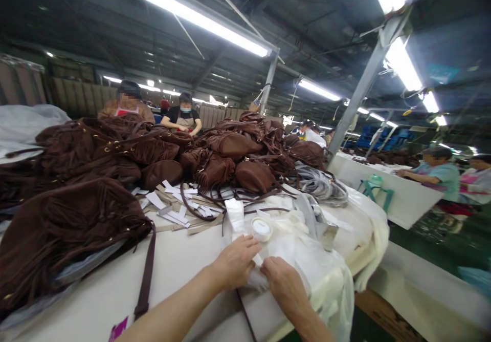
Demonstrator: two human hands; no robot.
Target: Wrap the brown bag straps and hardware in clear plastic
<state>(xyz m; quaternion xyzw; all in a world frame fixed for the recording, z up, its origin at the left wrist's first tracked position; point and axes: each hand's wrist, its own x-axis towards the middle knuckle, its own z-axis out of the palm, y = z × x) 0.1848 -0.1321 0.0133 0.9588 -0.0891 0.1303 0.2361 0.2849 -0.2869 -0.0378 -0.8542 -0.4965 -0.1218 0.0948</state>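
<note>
The largest thing is the dark ceiling (230,78), with long bright lamps (203,17) under it. Below, a broad white tabletop (180,260) spreads in front of the person. Over its far part lies a big pile of brown bags (251,173), heaped one against another, many with fringes. One more brown bag (76,229), nearer, lies at the left; its strap (146,275) hangs down across the tabletop.

At the right front, the white plastic (297,252) lies crumpled near the edge of the tabletop, directly under and before the two hands. Behind the pile are two co-workers, one with a brown top (143,110) and one with a dark top (174,112). Another co-worker in a light blue-green top (447,175) is well apart, at the right.

Beside the pile there is a grey plastic bundle (322,183). The left hand (240,261) has its fingers bent and closed upon the white plastic. The right hand (282,276), just beside it but apart, pinches the same plastic between thumb and fingertips. How many layers they grip, I cannot tell.

Smaller still, white paper strips (155,200) are scattered before the pile. A round white roll (261,228) sits just beyond the left hand, and a purple label (118,329) shows at the near edge of the view.
</note>
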